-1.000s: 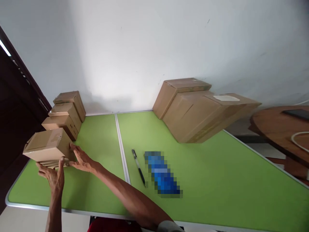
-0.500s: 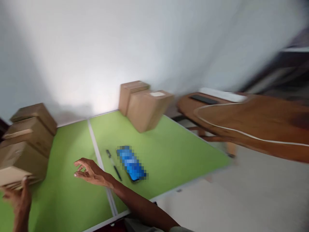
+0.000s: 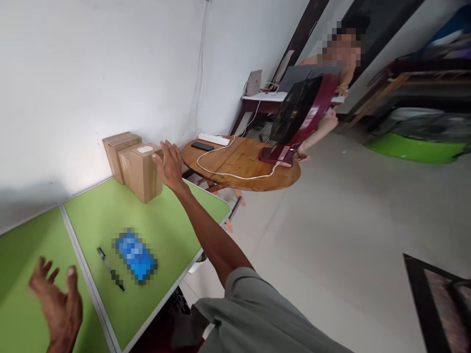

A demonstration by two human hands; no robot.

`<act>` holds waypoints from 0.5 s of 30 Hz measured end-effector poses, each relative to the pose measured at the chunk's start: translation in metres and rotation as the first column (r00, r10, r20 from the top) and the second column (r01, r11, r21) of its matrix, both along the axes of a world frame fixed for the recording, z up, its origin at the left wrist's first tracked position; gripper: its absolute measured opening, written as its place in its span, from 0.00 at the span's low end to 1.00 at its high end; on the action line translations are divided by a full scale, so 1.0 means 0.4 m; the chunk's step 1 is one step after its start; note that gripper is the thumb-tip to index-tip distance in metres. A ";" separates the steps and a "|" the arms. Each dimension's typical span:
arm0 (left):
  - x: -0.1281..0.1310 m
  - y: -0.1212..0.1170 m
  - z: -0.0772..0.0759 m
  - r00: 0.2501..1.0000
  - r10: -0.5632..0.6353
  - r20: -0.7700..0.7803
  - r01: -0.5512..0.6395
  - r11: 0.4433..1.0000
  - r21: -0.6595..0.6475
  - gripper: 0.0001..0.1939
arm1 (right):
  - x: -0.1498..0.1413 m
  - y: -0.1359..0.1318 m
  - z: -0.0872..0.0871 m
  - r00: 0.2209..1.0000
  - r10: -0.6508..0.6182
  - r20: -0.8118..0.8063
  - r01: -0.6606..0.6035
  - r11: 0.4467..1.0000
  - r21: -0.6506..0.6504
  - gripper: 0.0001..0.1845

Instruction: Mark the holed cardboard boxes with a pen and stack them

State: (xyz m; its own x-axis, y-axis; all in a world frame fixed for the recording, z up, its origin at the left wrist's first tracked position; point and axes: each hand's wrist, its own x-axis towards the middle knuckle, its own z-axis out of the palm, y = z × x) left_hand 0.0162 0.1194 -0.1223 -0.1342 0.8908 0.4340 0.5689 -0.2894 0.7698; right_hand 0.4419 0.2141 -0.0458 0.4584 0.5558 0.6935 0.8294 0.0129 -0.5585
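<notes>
My right hand [image 3: 170, 165] reaches out at the right side of a cardboard box [image 3: 142, 174] with a white label on top. Its fingers are spread; whether they touch the box I cannot tell. A second cardboard box [image 3: 114, 157] stands against the first one, by the wall. Over the left part of the green table [image 3: 180, 215], my left hand [image 3: 59, 304] is held up with its fingers apart and nothing in it. Between the hands lie a pen [image 3: 110, 269] and a blurred-out blue phone-like object [image 3: 136, 257].
Beyond the table's right end stands a wooden oval table [image 3: 239, 162] with a black phone [image 3: 202, 146], a white power strip [image 3: 214, 139], a cable and a dark red fan [image 3: 301, 117]. A person [image 3: 346, 54] is behind the fan. The wall borders the green table's far side.
The view has swung right, so the left-hand boxes are out of sight. My left hand has let go of a box there. My right hand has moved across to the labelled box.
</notes>
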 end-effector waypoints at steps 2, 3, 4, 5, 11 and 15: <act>0.089 0.029 0.022 0.991 -0.130 0.010 0.130 0.991 0.012 0.61 | 0.001 0.067 0.005 0.997 0.051 -0.056 -0.057 0.993 -0.108 0.34; 0.133 0.042 0.032 0.983 -0.185 0.017 0.185 0.982 0.024 0.60 | 0.001 0.091 0.005 0.994 0.071 -0.081 -0.082 0.987 -0.140 0.34; 0.174 0.054 0.041 0.972 -0.234 0.029 0.234 0.972 0.015 0.58 | 0.001 0.106 0.002 0.992 0.088 -0.094 -0.101 0.984 -0.144 0.33; 0.212 0.064 0.049 0.959 -0.276 0.063 0.277 0.961 -0.017 0.58 | 0.002 0.111 -0.003 0.990 0.106 -0.095 -0.117 0.986 -0.121 0.33; 0.385 0.121 0.075 0.823 -0.349 0.447 0.505 0.810 -0.297 0.70 | 0.023 -0.028 -0.057 0.930 0.304 -0.206 -0.228 0.918 0.324 0.42; 0.487 0.174 0.090 0.689 -0.295 0.662 0.663 0.624 -0.412 0.66 | 0.023 -0.142 -0.101 0.694 0.386 -0.608 -0.159 0.906 0.393 0.52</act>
State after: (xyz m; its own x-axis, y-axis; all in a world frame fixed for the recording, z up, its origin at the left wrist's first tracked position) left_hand 0.2111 0.1891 -0.0864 0.3719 0.9098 -0.1843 -0.0246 0.2081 0.9778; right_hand 0.4511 0.1574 -0.0863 0.7166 0.5580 0.4184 0.1816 0.4299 -0.8844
